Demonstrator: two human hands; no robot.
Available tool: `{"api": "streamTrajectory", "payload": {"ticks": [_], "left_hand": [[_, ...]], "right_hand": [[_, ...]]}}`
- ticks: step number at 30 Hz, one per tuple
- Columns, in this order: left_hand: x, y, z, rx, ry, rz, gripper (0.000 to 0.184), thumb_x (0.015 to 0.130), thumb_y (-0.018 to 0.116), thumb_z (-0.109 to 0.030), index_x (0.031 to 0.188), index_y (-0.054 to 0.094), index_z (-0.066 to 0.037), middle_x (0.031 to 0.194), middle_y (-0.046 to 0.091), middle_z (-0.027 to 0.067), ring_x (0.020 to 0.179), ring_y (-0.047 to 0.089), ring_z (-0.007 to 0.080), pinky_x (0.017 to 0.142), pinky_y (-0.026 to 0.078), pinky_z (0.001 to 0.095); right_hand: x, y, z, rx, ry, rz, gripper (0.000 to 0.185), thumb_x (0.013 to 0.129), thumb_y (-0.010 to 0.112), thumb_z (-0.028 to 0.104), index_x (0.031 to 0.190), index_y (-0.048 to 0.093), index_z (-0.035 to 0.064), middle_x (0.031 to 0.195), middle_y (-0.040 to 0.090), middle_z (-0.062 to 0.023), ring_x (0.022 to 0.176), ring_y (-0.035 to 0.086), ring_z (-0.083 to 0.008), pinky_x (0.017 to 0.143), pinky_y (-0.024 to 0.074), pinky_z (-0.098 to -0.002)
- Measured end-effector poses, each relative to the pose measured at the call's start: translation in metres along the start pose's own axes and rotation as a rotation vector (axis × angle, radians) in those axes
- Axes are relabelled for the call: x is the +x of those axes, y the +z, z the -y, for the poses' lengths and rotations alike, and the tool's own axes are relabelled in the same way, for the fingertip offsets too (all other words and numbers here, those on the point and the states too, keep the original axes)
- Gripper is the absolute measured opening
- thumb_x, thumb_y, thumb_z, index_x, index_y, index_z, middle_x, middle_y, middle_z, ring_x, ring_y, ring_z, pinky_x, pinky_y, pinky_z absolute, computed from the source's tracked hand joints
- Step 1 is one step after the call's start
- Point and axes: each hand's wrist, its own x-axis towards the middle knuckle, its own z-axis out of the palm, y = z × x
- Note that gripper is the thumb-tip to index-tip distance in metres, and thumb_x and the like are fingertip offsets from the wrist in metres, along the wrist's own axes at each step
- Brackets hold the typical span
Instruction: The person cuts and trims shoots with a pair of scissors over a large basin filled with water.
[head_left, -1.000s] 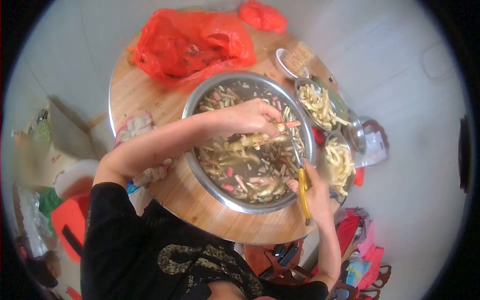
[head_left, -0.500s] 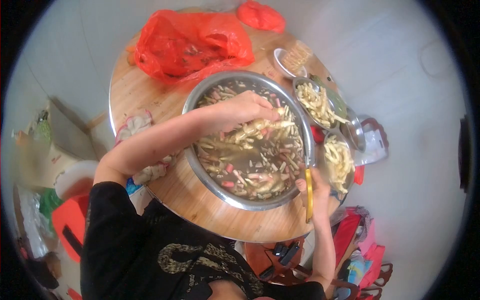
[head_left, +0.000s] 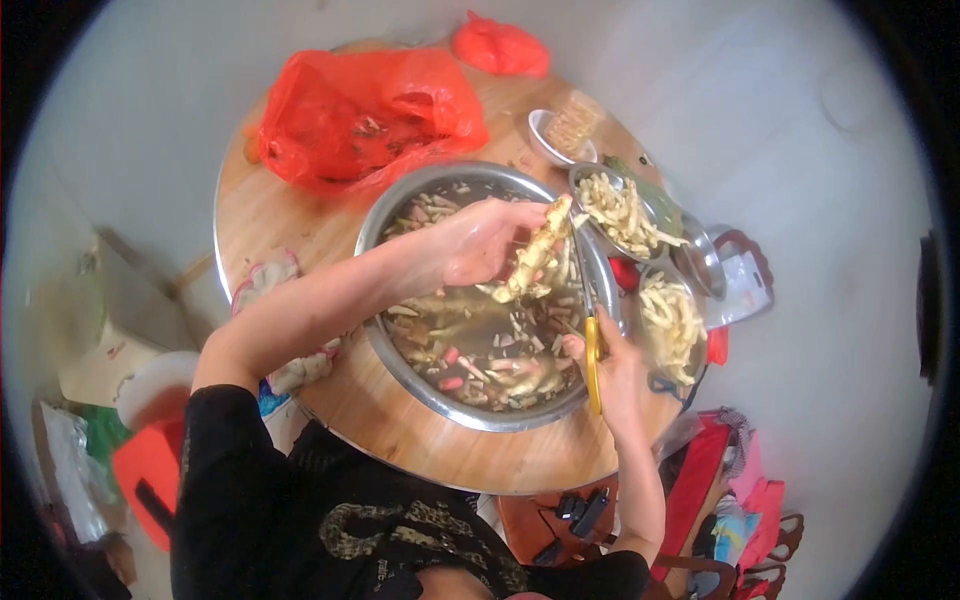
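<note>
My left hand (head_left: 485,243) holds a pale yellow ginger-like root (head_left: 537,250) above a large metal basin (head_left: 467,417). Cut pieces, pinkish and whitish, float in the murky water of the basin along with more roots. In my right hand (head_left: 615,365), at the basin's right rim, are scissors (head_left: 592,350) with yellow handles. Their blades point up, close to the right side of the held root. Whether the blades touch it, I cannot tell.
A red plastic bag (head_left: 370,115) lies at the back left, a smaller red bag (head_left: 500,45) behind it. To the right stand a metal bowl (head_left: 625,215) and another bowl of yellowish pieces (head_left: 670,320). White gloves (head_left: 265,285) lie at the left.
My left hand has turned and lifted the root, which now stands more upright. The scissors moved away to the right, then came back beside the root. The whole view has shifted slightly.
</note>
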Motion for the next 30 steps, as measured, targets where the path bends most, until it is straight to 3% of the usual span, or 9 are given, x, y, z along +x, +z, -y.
{"api": "streamTrajectory", "payload": {"ticks": [8, 13, 17, 19, 23, 24, 25, 27, 30], "left_hand": [[0.006, 0.012, 0.006, -0.034, 0.045, -0.227, 0.031, 0.099, 0.056, -0.026, 0.118, 0.065, -0.004, 0.102, 0.07, 0.0072, 0.092, 0.067, 0.0185, 0.077, 0.056, 0.0336], [0.017, 0.016, 0.0, -0.057, 0.101, -0.243, 0.032, 0.098, 0.054, -0.029, 0.105, 0.067, -0.001, 0.095, 0.07, 0.0104, 0.078, 0.065, 0.018, 0.072, 0.057, 0.035], [0.023, 0.018, -0.003, 0.026, -0.009, -0.233, 0.033, 0.098, 0.054, -0.03, 0.105, 0.067, -0.001, 0.094, 0.071, 0.012, 0.08, 0.067, 0.0206, 0.074, 0.058, 0.0371], [0.03, 0.009, 0.001, 0.024, -0.006, -0.193, 0.033, 0.098, 0.053, -0.03, 0.106, 0.067, -0.001, 0.092, 0.071, 0.0118, 0.08, 0.068, 0.0212, 0.074, 0.059, 0.0363], [0.031, 0.017, -0.006, -0.021, -0.035, -0.188, 0.062, 0.103, 0.039, -0.054, 0.123, 0.065, -0.002, 0.095, 0.071, 0.0097, 0.08, 0.068, 0.0186, 0.074, 0.059, 0.0335], [0.031, 0.008, -0.01, 0.062, -0.033, -0.123, 0.073, 0.103, 0.031, -0.063, 0.134, 0.061, -0.004, 0.105, 0.072, 0.0107, 0.09, 0.069, 0.0208, 0.083, 0.058, 0.0376], [0.034, 0.004, -0.008, 0.062, -0.033, -0.123, 0.073, 0.103, 0.031, -0.063, 0.134, 0.061, -0.004, 0.105, 0.072, 0.0107, 0.09, 0.069, 0.0208, 0.083, 0.058, 0.0376], [0.037, 0.004, -0.004, 0.07, -0.057, -0.202, 0.076, 0.103, 0.024, -0.065, 0.13, 0.065, -0.007, 0.102, 0.067, 0.0109, 0.09, 0.061, 0.0215, 0.086, 0.053, 0.0404], [0.032, 0.003, -0.002, 0.146, -0.066, -0.148, 0.075, 0.103, 0.024, -0.065, 0.134, 0.063, -0.009, 0.108, 0.068, 0.0125, 0.092, 0.061, 0.021, 0.083, 0.054, 0.0404]], "right_hand": [[0.0, 0.004, 0.015, 0.083, 0.034, 0.012, 0.07, 0.088, 0.079, 0.037, 0.137, 0.055, -0.0072, 0.085, 0.07, -0.0194, 0.075, 0.068, -0.0172, 0.071, 0.0535, -0.0335], [0.0, 0.003, 0.005, -0.034, -0.307, 0.005, 0.069, 0.087, 0.081, 0.036, 0.135, 0.057, -0.0061, 0.085, 0.072, -0.02, 0.071, 0.069, -0.0162, 0.066, 0.054, -0.0328], [0.009, -0.007, 0.031, 0.302, 0.03, -0.026, 0.068, 0.086, 0.081, 0.036, 0.136, 0.057, -0.0042, 0.088, 0.072, -0.0225, 0.074, 0.072, -0.0194, 0.066, 0.0551, -0.0332], [0.006, -0.011, 0.039, -0.13, -0.008, 0.069, 0.067, 0.086, 0.081, 0.035, 0.137, 0.057, -0.0014, 0.094, 0.073, -0.024, 0.076, 0.075, -0.0235, 0.067, 0.0565, -0.0349], [0.007, 0.008, -0.005, -0.189, -0.622, -0.013, 0.066, 0.085, 0.082, 0.034, 0.136, 0.059, -0.0009, 0.099, 0.073, -0.0238, 0.07, 0.074, -0.0259, 0.064, 0.0569, -0.0369], [0.003, 0.004, -0.003, -0.091, -0.423, 0.037, 0.067, 0.084, 0.083, 0.032, 0.136, 0.058, -0.0023, 0.096, 0.075, -0.0201, 0.068, 0.072, -0.0205, 0.062, 0.0562, -0.0338], [0.005, 0.0, -0.006, -0.09, -0.423, 0.037, 0.067, 0.084, 0.083, 0.032, 0.136, 0.058, -0.0023, 0.096, 0.075, -0.0201, 0.068, 0.072, -0.0205, 0.062, 0.0562, -0.0338], [0.015, -0.008, -0.008, 0.189, -0.029, 0.043, 0.066, 0.085, 0.083, 0.029, 0.137, 0.057, -0.0026, 0.09, 0.076, -0.0142, 0.066, 0.068, -0.0134, 0.061, 0.0549, -0.0303], [0.015, -0.009, 0.004, 0.077, -0.067, 0.028, 0.066, 0.085, 0.083, 0.027, 0.138, 0.057, -0.0022, 0.082, 0.074, -0.0091, 0.065, 0.066, -0.0102, 0.06, 0.0535, -0.029]]}}
